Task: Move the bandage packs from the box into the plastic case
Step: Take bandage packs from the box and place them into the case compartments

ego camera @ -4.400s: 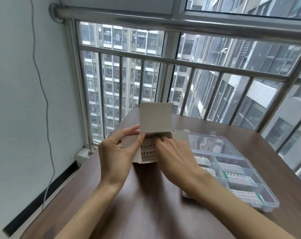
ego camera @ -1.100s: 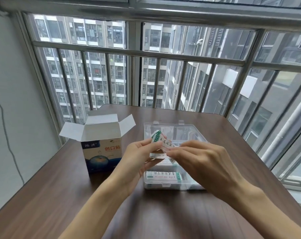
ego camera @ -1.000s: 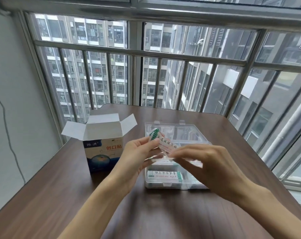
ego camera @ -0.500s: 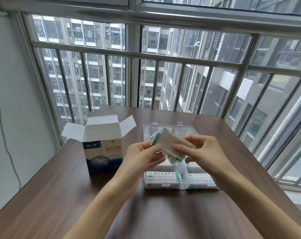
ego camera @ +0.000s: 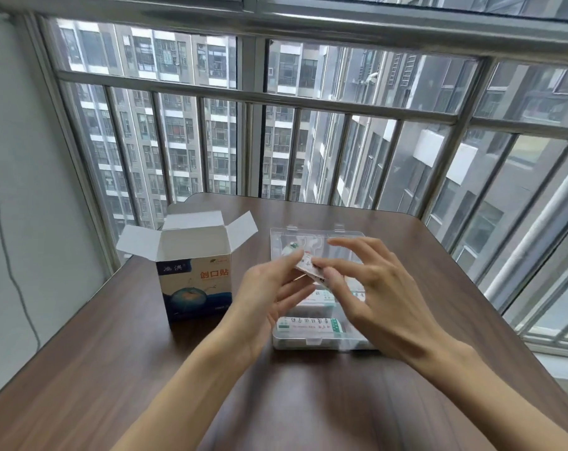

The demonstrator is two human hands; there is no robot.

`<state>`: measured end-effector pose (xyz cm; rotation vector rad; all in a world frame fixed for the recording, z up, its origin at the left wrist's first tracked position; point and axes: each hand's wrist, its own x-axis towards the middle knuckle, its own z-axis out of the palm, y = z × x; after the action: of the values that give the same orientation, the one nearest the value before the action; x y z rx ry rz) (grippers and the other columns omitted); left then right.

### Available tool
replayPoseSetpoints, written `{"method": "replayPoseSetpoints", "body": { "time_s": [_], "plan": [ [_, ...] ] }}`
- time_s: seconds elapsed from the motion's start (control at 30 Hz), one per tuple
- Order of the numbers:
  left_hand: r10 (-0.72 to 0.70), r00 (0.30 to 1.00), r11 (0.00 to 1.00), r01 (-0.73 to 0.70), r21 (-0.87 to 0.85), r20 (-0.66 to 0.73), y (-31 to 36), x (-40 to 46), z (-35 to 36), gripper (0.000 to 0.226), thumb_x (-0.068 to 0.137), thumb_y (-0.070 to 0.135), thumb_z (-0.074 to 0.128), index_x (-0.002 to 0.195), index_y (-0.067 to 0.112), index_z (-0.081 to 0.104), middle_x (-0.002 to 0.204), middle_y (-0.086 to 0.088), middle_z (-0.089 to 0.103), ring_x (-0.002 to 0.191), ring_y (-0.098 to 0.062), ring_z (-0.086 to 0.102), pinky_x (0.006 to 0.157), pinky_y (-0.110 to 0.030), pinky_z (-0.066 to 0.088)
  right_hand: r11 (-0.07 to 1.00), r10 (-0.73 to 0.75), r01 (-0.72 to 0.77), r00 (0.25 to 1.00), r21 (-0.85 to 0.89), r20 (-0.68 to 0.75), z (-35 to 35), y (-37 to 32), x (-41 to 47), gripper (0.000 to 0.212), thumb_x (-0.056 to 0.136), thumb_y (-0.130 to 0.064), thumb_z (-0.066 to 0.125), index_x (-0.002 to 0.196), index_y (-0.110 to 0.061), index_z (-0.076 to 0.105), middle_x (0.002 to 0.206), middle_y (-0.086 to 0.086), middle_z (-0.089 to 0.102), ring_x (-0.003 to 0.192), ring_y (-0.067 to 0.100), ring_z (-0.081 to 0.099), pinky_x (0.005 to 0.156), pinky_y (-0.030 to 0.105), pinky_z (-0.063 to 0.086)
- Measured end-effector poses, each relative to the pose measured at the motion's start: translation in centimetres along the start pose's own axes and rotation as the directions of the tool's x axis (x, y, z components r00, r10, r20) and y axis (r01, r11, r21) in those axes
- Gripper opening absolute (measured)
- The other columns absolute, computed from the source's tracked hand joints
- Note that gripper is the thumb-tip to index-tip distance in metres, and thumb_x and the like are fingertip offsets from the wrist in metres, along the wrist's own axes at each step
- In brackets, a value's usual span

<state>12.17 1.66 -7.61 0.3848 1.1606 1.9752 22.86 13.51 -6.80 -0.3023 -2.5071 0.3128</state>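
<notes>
Bandage packs [ego camera: 310,270]: a small bunch sits in my grip above the plastic case [ego camera: 321,344], too blurred for me to count. My left hand [ego camera: 269,299] pinches their left end between thumb and fingertips. My right hand [ego camera: 370,288] pinches the right end with thumb and forefinger, its other fingers spread and lifted.

Below my hands, the clear case lies on the desk [ego camera: 113,369], its lid [ego camera: 315,237] open flat on the far side. I can make out two packs lying inside: one with green ends [ego camera: 308,324] in the nearest compartment, and another [ego camera: 321,296] in the compartment behind it, partly hidden by my fingers.

To the left of the case stands one blue-and-white box [ego camera: 196,284], upright, all its top flaps open. I cannot see what is in it.
</notes>
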Motion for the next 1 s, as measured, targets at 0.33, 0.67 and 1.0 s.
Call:
{"method": "replayPoseSetpoints", "body": {
  "time_s": [0.33, 0.67, 1.0],
  "plan": [
    [0.367, 0.917, 0.668, -0.375, 0.643, 0.153, -0.6, 0.9, 3.5, 0.012, 0.089, 0.028, 0.065, 0.097, 0.035, 0.069, 0.086, 0.019, 0.070, 0.087, 0.007, 0.059, 0.080, -0.015, 0.046, 0.715, 0.270, -0.365, 0.931, 0.597, 0.245, -4.5, 3.4, -0.7, 0.023, 0.088, -0.007, 0.062, 0.105, -0.022, 0.065, 0.094, 0.001, 0.072, 0.083, 0.016, 0.069, 0.080, 0.026, 0.055],
    [0.170, 0.906, -0.080, -0.380, 0.921, 0.389, -2.0, 1.0, 3.5, 0.010, 0.086, 0.044, 0.062, 0.094, 0.046, 0.066, 0.084, 0.029, 0.065, 0.068, 0.011, 0.049, 0.069, -0.023, 0.042, 0.891, 0.215, -0.354, 0.881, 0.285, 0.422, -5.2, 8.1, -3.3, 0.024, 0.087, -0.012, 0.064, 0.093, -0.032, 0.074, 0.064, -0.003, 0.065, 0.052, 0.001, 0.043, 0.053, 0.012, 0.033],
    [0.030, 0.883, -0.293, -0.440, 0.848, 0.469, -2.1, 0.7, 3.7, 0.032, 0.086, 0.061, 0.052, 0.111, 0.046, 0.064, 0.102, 0.022, 0.067, 0.102, -0.008, 0.057, 0.078, -0.026, 0.040, 0.962, 0.172, -0.240, 0.906, 0.133, 0.387, -4.6, 8.0, -3.0, 0.009, 0.078, -0.032, 0.074, 0.087, -0.029, 0.071, 0.073, -0.010, 0.071, 0.071, 0.001, 0.063, 0.074, 0.028, 0.051]
  ]
}}
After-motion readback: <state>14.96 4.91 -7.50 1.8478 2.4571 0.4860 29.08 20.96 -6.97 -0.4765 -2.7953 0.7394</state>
